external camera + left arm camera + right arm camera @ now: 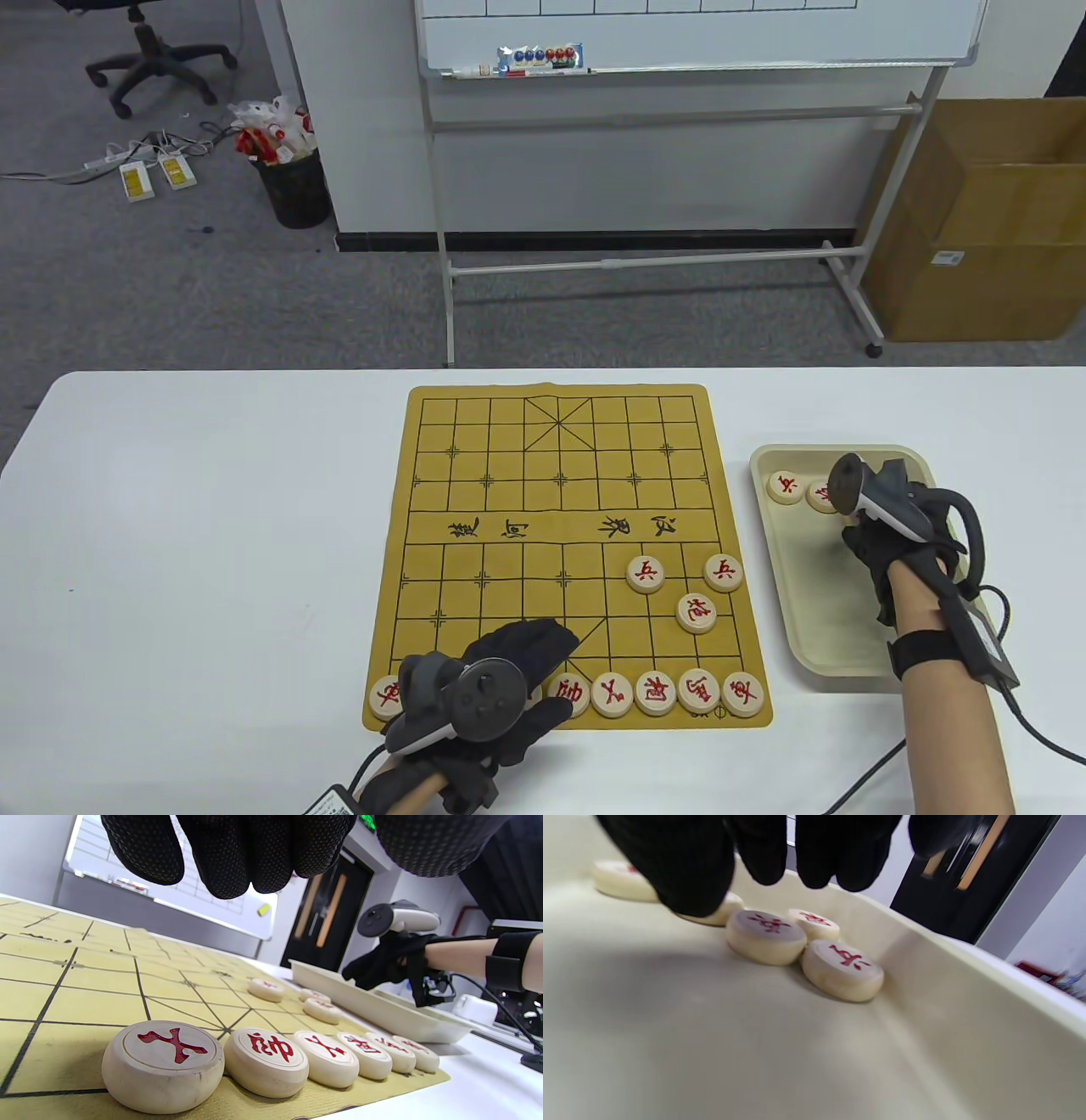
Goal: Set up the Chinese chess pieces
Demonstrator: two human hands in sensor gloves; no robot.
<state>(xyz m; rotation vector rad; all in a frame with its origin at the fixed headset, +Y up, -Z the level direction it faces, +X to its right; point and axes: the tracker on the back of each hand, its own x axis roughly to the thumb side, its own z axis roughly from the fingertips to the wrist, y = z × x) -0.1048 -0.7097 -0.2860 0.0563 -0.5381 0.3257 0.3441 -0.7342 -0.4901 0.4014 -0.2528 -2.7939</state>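
The yellow chess board [509, 441] carries red-lettered wooden pieces: a near row [656, 693], two pawns [646, 575] and a cannon [696, 612]. My left hand [543, 654] hovers open over the near row's left-middle and hides some of it. In the left wrist view its fingers [237, 857] hang empty above a piece [163, 1065] and its neighbour [266, 1060]. My right hand [861, 531] is in the beige tray [814, 594]. Its fingers [687, 870] hang open just above several loose pieces [765, 935], holding none.
Two tray pieces [786, 486] lie at its far-left corner. The tray wall [967, 993] rises right of the pieces. The board's far half holds no pieces. The white table [195, 526] extends left of the board.
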